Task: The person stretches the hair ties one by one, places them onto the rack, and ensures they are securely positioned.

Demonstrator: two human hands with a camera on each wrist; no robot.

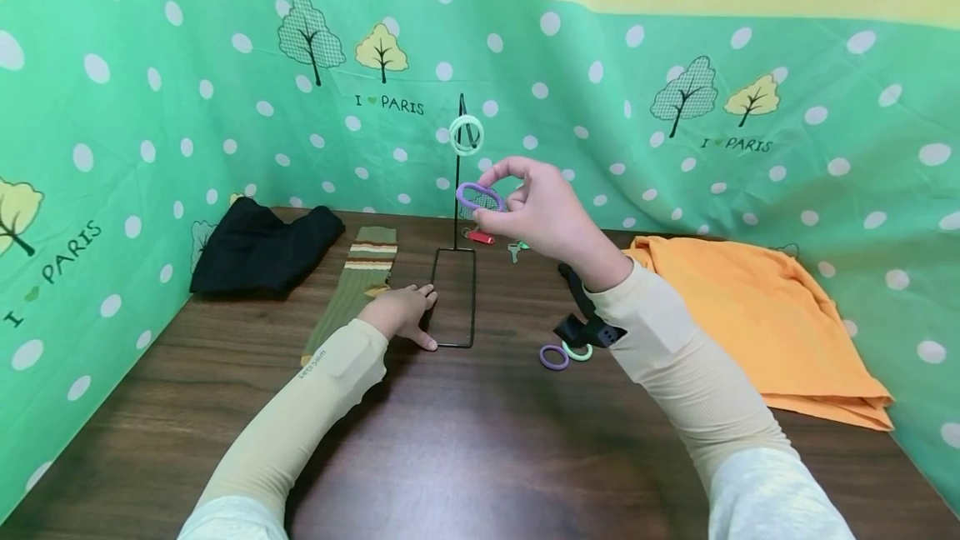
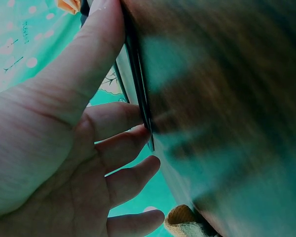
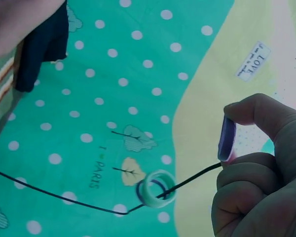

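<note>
My right hand (image 1: 536, 211) pinches a purple hair tie (image 1: 480, 197) between thumb and index finger, in the air before the upright of a black wire stand (image 1: 457, 182). In the right wrist view that hair tie (image 3: 227, 138) appears nearly edge-on, close to the stand's tip. Mint-green hair ties (image 1: 455, 140) hang on the stand's hook; a darker ring shows behind the green one (image 3: 160, 201). On the table, my left hand (image 1: 401, 312) rests at the left side of the stand's rectangular base (image 1: 474, 298). In the left wrist view its fingers (image 2: 123, 118) are extended and touch the base wire.
A purple ring (image 1: 553, 357) and a mint ring (image 1: 577, 352) lie below my right wrist. Behind are a red key holder (image 1: 480, 237) and a key (image 1: 513, 252). A striped green sock (image 1: 352, 286) and black cloth (image 1: 262, 248) lie left, orange cloth (image 1: 750, 323) right.
</note>
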